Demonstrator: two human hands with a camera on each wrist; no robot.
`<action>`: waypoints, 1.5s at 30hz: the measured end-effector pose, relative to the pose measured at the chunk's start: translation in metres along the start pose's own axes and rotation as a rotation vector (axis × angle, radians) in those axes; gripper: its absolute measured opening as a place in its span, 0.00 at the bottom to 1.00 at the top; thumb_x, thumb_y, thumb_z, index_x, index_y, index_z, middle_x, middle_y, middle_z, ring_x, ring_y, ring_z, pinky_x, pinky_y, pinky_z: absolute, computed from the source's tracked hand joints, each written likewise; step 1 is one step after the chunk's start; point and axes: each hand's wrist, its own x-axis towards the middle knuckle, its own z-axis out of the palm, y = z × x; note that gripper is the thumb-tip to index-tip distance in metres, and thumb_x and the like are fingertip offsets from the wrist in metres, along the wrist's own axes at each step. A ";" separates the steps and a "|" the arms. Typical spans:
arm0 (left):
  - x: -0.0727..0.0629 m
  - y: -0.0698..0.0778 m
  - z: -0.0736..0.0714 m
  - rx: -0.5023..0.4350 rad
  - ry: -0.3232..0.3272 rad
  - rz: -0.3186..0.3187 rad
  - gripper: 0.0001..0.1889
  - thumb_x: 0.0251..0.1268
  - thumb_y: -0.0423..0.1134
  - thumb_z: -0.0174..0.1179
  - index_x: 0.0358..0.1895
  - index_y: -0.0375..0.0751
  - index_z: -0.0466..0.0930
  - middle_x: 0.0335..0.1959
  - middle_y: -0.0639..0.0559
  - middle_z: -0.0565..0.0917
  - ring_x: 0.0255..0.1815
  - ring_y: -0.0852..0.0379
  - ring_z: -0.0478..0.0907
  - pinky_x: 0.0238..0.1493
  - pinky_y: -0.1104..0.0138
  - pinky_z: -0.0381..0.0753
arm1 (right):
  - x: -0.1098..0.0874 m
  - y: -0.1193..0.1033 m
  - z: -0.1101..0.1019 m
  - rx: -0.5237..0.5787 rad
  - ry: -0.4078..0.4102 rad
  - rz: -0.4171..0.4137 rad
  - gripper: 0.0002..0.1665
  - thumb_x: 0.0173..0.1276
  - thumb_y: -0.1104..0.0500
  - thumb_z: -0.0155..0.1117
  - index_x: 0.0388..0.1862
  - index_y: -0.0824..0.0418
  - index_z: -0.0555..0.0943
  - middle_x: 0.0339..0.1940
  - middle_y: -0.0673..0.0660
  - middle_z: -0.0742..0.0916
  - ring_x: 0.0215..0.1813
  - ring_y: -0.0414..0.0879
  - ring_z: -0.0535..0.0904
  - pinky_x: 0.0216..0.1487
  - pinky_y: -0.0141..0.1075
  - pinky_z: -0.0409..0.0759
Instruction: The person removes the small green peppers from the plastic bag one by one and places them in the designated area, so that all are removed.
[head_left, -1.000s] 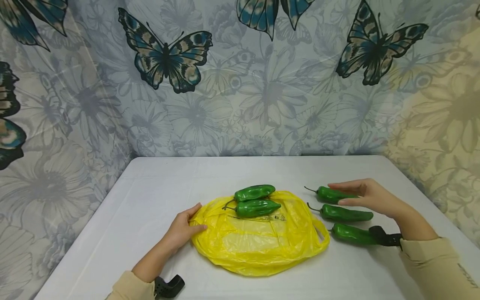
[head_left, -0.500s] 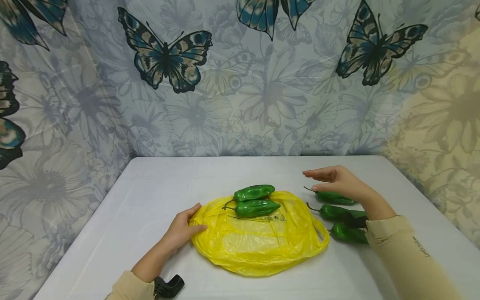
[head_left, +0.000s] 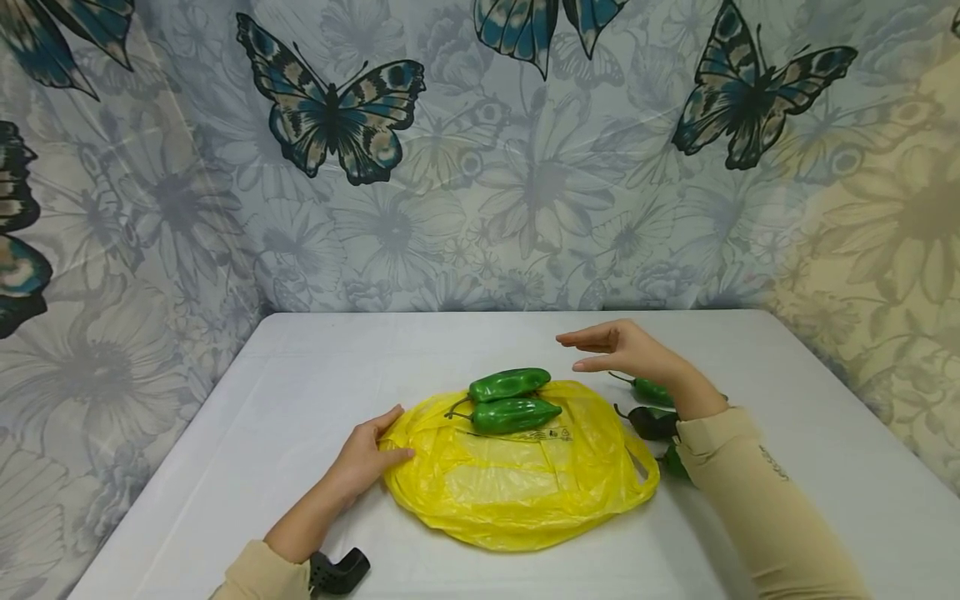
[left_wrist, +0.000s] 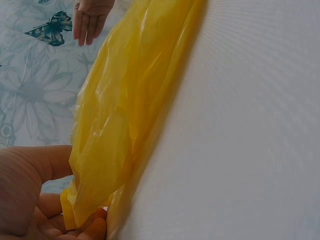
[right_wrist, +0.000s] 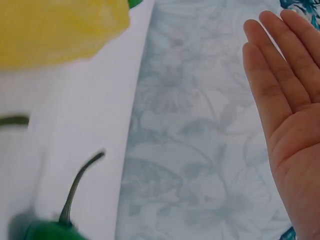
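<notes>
A yellow plastic bag (head_left: 502, 492) lies on the white table, its handle loop at the right end. My left hand (head_left: 367, 450) pinches the bag's left edge, thumb on one side and fingers curled behind, as the left wrist view shows. Two green peppers (head_left: 517, 417) rest side by side on the bag's far part. Above the table, beyond the bag's right end, hovers my right hand (head_left: 630, 348). Its fingers (right_wrist: 275, 85) are extended and the palm shows bare in the right wrist view. More green peppers (head_left: 651, 390) lie right of the bag, partly hidden behind my right arm.
The white table (head_left: 330, 358) ends at a wall hung with butterfly-and-flower cloth (head_left: 540, 192). Each wrist carries a black camera mount (head_left: 339, 572); the right one overlaps the middle pepper on the right in the head view.
My right hand has left the peppers on the right with nothing in it, moving leftward and up toward the bag's far right side. The left hand and bag stay put.
</notes>
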 end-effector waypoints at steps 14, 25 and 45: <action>0.001 0.000 0.000 0.003 0.000 0.006 0.37 0.55 0.31 0.63 0.69 0.33 0.59 0.71 0.41 0.60 0.73 0.43 0.53 0.72 0.50 0.54 | 0.031 -0.008 0.033 0.062 -0.138 -0.030 0.28 0.56 0.56 0.69 0.56 0.63 0.78 0.58 0.63 0.80 0.64 0.57 0.72 0.66 0.47 0.69; 0.000 0.000 0.000 0.016 0.013 -0.007 0.37 0.55 0.32 0.63 0.69 0.34 0.59 0.71 0.42 0.61 0.73 0.43 0.53 0.72 0.50 0.53 | 0.047 -0.012 0.059 0.087 -0.225 -0.075 0.30 0.57 0.57 0.69 0.57 0.70 0.76 0.59 0.69 0.78 0.63 0.62 0.72 0.65 0.54 0.69; 0.001 -0.001 0.001 0.010 0.012 -0.002 0.37 0.55 0.32 0.63 0.69 0.34 0.59 0.71 0.42 0.61 0.73 0.43 0.54 0.72 0.50 0.53 | 0.050 -0.001 0.082 0.103 -0.291 -0.052 0.30 0.57 0.57 0.69 0.57 0.67 0.76 0.59 0.64 0.80 0.64 0.56 0.73 0.66 0.47 0.70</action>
